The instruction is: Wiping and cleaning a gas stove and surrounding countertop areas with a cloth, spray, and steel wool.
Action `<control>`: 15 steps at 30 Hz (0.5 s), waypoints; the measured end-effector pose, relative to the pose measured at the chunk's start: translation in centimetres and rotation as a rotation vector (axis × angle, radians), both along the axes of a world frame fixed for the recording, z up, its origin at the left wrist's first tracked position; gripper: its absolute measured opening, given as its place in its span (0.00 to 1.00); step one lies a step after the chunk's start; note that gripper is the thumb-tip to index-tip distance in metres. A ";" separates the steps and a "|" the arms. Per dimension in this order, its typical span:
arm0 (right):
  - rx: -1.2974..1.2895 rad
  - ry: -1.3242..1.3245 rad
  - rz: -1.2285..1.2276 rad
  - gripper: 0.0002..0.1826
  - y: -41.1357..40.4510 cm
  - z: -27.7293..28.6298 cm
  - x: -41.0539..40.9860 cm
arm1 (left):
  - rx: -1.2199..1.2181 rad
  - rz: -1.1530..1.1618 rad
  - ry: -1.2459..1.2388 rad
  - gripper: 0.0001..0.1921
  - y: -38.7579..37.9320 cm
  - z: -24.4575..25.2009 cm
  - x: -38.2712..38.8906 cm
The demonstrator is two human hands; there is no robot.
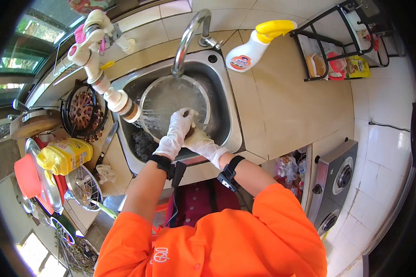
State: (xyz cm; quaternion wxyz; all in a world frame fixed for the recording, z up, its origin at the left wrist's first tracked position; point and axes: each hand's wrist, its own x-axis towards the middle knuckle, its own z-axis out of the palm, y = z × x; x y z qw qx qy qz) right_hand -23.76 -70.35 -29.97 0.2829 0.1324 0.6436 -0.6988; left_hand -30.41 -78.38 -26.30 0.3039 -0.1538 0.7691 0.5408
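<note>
My left hand (181,124), in a thin white glove, is bent over a round basin of cloudy water (208,100) in the steel sink (234,121). Pressed close to it from the right is my right hand (199,141), gloved too. Between them shows a small brown thing (190,132), mostly hidden by the fingers; its kind is unclear. From the left, a white pipe spout (133,114) sprays water across the basin toward my hands. The chrome faucet (180,59) arches above the far rim. Dark wire scrubber-like material (143,143) lies at the sink's lower left.
Right of the sink stands a white spray bottle (244,55) with a yellow head. A knife (107,142) lies along the left rim, near a yellow jug (66,155), a wire strainer (85,188) and a black rack (81,110). At far right is a gas stove (334,187).
</note>
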 end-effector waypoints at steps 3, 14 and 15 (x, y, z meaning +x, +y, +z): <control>0.055 -0.260 0.341 0.13 2.8 1.1 -0.7 | 0.312 -0.025 -0.180 0.15 -1.7 -0.4 -0.1; -0.817 -0.654 0.113 0.12 7.3 9.8 -2.3 | 0.915 -0.008 -0.247 0.27 0.6 9.0 -0.5; -0.811 -0.636 0.170 0.10 7.1 9.3 -2.3 | 0.784 0.154 -0.279 0.17 1.1 9.0 -0.2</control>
